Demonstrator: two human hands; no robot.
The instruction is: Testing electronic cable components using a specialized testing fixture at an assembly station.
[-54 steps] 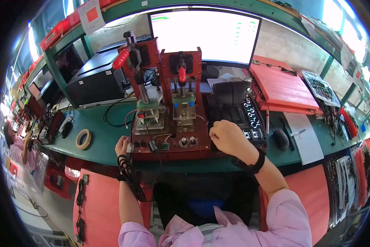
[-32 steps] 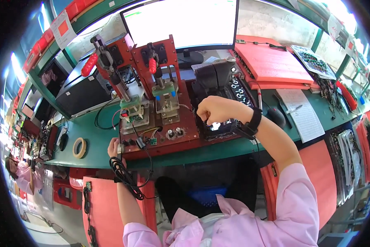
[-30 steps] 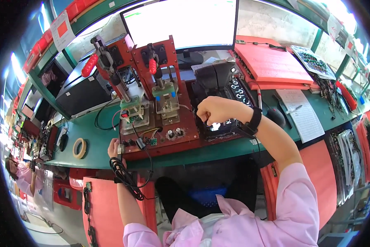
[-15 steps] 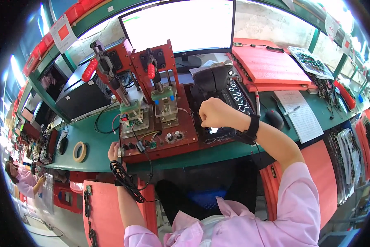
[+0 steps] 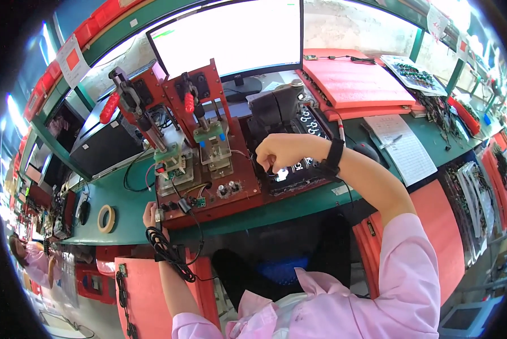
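Observation:
My left hand [image 5: 150, 214], fingers curled, rests against the left front corner of the red test fixture [image 5: 231, 204]. What it grips there is hidden. A coiled black cable [image 5: 167, 251] hangs over my left wrist, and its lead runs up to a small green circuit board [image 5: 174, 165] under the left toggle clamp [image 5: 134, 107]. Bent at the wrist, my right hand [image 5: 273, 151] is above the black device [image 5: 290, 179] right of the fixture. Its fingers pinch together; whatever is between them is too small to name. A black band [image 5: 335, 158] circles the right wrist.
Behind the fixture stands a lit monitor [image 5: 231, 37]. Red foam sheets [image 5: 355, 82] are stacked back right, near a paper form [image 5: 400, 148] with a pen and a black mouse [image 5: 367, 152]. A tape roll [image 5: 106, 218] lies left. Another person [image 5: 36, 263] sits far left.
The view has shifted, moving the bench slightly left and down. My right hand has turned fingers-down over the black device, from a fist to a pinch. My left hand stays at the fixture's corner.

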